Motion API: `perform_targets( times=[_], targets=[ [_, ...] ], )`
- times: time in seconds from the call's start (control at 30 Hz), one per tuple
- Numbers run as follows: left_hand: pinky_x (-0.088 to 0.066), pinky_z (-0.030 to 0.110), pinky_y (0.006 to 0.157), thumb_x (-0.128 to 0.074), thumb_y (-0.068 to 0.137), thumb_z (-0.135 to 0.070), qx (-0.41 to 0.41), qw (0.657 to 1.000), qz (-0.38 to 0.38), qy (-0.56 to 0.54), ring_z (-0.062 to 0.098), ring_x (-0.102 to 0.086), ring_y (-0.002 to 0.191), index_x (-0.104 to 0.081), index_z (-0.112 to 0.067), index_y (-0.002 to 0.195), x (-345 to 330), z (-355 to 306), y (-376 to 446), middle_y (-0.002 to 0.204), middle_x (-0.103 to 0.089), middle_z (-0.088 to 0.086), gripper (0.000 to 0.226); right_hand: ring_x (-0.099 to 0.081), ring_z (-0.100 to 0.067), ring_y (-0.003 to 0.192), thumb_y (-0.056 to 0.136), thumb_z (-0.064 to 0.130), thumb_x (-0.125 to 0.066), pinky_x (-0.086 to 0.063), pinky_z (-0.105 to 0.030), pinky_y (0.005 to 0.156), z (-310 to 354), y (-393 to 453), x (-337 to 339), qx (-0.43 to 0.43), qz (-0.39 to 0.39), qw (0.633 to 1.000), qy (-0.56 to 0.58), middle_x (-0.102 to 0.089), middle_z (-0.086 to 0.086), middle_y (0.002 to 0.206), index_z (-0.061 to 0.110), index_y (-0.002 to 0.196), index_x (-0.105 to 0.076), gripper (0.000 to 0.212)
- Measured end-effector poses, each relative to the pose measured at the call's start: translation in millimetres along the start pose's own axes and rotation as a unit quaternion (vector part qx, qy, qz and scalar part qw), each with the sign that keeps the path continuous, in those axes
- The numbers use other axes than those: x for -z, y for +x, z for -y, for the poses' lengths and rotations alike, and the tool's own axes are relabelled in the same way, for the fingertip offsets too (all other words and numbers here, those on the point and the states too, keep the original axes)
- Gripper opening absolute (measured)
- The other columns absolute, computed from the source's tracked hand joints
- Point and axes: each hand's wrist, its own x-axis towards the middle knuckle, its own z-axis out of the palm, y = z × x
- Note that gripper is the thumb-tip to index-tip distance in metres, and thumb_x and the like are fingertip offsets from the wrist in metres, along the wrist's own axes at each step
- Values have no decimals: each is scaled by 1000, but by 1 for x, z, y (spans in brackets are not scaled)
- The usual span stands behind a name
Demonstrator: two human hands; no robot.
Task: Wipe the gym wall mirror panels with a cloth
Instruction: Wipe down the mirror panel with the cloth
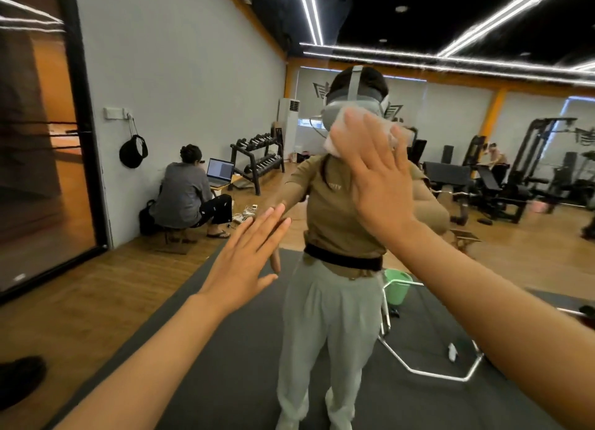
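white cloth [335, 143] under right hand [376, 178], green bucket [397, 286] reflected

Grey wall [180, 59], wooden floor [106, 288], dark mat [231, 349], dumbbell rack [257, 162], ceiling light strips [502, 14]

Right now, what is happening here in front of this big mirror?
A person is wiping a gym wall mirror. The right hand presses a pale cloth flat against the glass with straight fingers, high up, about level with the reflected head. The left hand rests open against the mirror lower down, holding nothing. In the reflection a green bucket stands on the dark mat behind the person, and someone sits by a laptop at the wall.
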Motion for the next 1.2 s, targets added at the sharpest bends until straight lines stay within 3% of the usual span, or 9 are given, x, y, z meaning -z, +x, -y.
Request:
perform_targets(
  times=[0.2, 0.37, 0.5, 0.63, 0.8, 0.9, 1.03, 1.13, 1.2],
  targets=[
    [-13, 44, 122, -89, 67, -28, -5, 999, -14, -29, 22, -2, 153, -15, -9, 158, -3, 2, -2, 167, -2, 7, 118, -9, -24, 153, 83, 7, -59, -11, -47, 122, 83, -150, -45, 113, 108, 988, 16, -19, -3, 164, 20, 155, -29, 79],
    [-10, 43, 123, -87, 70, -33, -12, 1000, -16, -19, 21, 1, 153, -13, -9, 158, -3, 3, -2, 167, 2, 7, 117, 18, -29, 150, 78, 39, -67, 18, -51, 119, 103, -260, -53, 316, 322, 888, -85, 17, -9, 163, 13, 157, 5, 110],
    [-13, 46, 123, -78, 80, -43, -1, 999, -31, -36, 21, -1, 154, -14, -9, 158, -5, -3, -2, 167, 0, 7, 106, 11, -25, 152, 84, 24, -51, 13, -46, 121, 78, -229, -40, 279, 223, 933, -54, 9, -5, 165, 16, 157, -6, 87],
    [-10, 43, 124, -63, 93, -41, 42, 991, -80, -103, 20, -6, 153, -21, -8, 156, -9, -17, 0, 166, -8, 6, 82, -20, -21, 150, 84, 3, -42, -6, -41, 122, 20, -144, -9, 31, 89, 995, 21, -22, -2, 161, 20, 153, -33, 71],
    [-7, 41, 125, -52, 95, -43, 100, 972, -135, -166, 21, -6, 153, -26, -6, 154, -18, -41, 4, 166, -12, 7, 75, -19, -30, 150, 89, -6, -49, -17, -55, 118, -12, -111, 10, -132, -18, 990, 50, -26, -9, 160, 12, 151, -38, 66],
    [-3, 41, 125, -53, 95, -44, 127, 964, -150, -181, 23, -5, 154, -25, -5, 154, -21, -52, 8, 166, -12, 9, 76, -14, -28, 151, 79, -9, -55, -10, -52, 118, 5, -170, -10, -59, 52, 996, 50, -19, -6, 163, 16, 153, -30, 82],
    [-2, 43, 125, -55, 94, -43, 146, 956, -166, -192, 24, -5, 153, -25, -4, 154, -23, -61, 12, 165, -12, 10, 78, -10, -24, 152, 81, 9, -49, -2, -45, 123, -7, -269, -10, 277, 218, 935, -38, -6, -1, 166, 17, 158, -18, 83],
    [-2, 43, 125, -61, 92, -40, 160, 953, -176, -188, 25, -6, 153, -26, -4, 153, -25, -64, 15, 165, -13, 11, 80, -15, -20, 151, 84, 7, -43, -3, -42, 124, -36, -266, 4, 280, 211, 936, -27, -17, 2, 164, 20, 154, -29, 72],
    [-2, 43, 125, -63, 91, -40, 170, 950, -182, -186, 25, -6, 153, -25, -3, 153, -27, -68, 18, 165, -13, 12, 81, -15, -19, 151, 85, 4, -38, -8, -43, 123, -56, -245, 13, 178, 171, 969, -1, -19, 1, 163, 21, 154, -29, 72]
  ],
)
